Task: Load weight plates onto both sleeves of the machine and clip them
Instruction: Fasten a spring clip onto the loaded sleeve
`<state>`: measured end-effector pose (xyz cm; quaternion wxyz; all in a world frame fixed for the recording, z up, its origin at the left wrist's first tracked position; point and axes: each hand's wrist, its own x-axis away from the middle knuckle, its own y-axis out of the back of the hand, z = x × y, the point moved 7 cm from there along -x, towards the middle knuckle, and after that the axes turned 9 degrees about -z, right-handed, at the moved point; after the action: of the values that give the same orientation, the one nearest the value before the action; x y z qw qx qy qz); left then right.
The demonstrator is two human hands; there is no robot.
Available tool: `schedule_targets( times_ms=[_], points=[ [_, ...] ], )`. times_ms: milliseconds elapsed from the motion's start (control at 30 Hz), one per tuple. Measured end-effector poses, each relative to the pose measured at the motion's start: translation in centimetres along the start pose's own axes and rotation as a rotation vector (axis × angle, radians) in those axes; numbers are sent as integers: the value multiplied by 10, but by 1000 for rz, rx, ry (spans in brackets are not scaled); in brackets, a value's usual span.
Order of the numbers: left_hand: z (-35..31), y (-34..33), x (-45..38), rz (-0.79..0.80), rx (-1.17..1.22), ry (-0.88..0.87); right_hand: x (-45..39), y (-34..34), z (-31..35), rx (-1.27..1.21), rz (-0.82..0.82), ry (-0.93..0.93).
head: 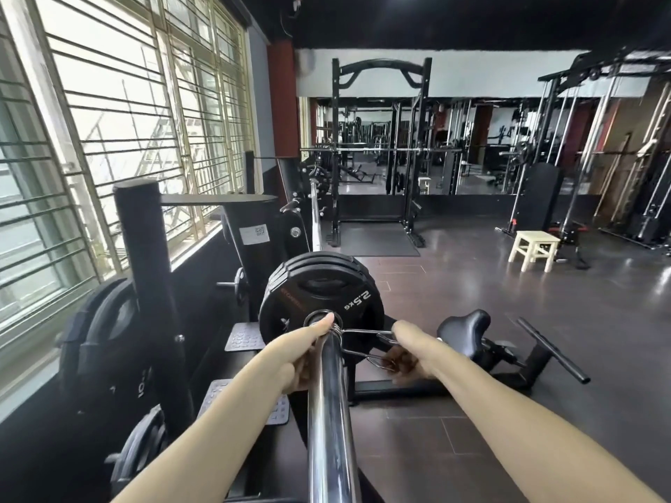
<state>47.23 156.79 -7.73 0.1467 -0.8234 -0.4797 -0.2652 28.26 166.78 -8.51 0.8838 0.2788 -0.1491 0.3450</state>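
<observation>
A chrome sleeve (328, 412) runs from the bottom of the view up to several black weight plates (319, 285); the nearest plate reads 2.5 kg. A metal spring clip (357, 339) sits on the sleeve just in front of the plates, its two wire handles pointing right. My left hand (306, 352) wraps the sleeve from the left, thumb tip by the clip's coil. My right hand (408, 352) grips the clip's handles. The palm sides of both hands are hidden.
A plate storage post (145, 270) with large black plates (98, 350) stands to the left by the barred windows. A black padded seat (463, 330) and a handle bar (553, 352) lie right of the sleeve. A wooden stool (533, 248) stands farther right, a squat rack (377, 157) at the back.
</observation>
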Motion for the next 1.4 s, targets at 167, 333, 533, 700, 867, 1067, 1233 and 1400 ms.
schedule_targets(
  times_ms=[167, 333, 533, 700, 867, 1067, 1233, 1400],
  points=[
    [-12, -2, -18, 20, 57, 56, -24, -3, 12, 59, 12, 5],
    [-6, -9, -16, 13, 136, 34, -25, -2, 11, 66, 72, 6],
    [1, -11, -8, -44, 145, -23, -17, 2, 6, -39, 214, -54],
    [-1, -13, -4, -55, 123, -47, -14, -1, 3, -89, 289, -114],
    [-4, -13, -12, -77, 118, -105, -22, -12, -1, -27, 299, -113],
    [-3, -17, -16, -77, 116, -185, -32, -12, 2, -35, 179, -45],
    [-3, -13, -20, -71, 117, -212, -44, -11, 7, -21, 128, -15],
    [-5, -19, -5, -61, 122, -222, -36, -7, 6, -36, 113, 10]
  ],
)
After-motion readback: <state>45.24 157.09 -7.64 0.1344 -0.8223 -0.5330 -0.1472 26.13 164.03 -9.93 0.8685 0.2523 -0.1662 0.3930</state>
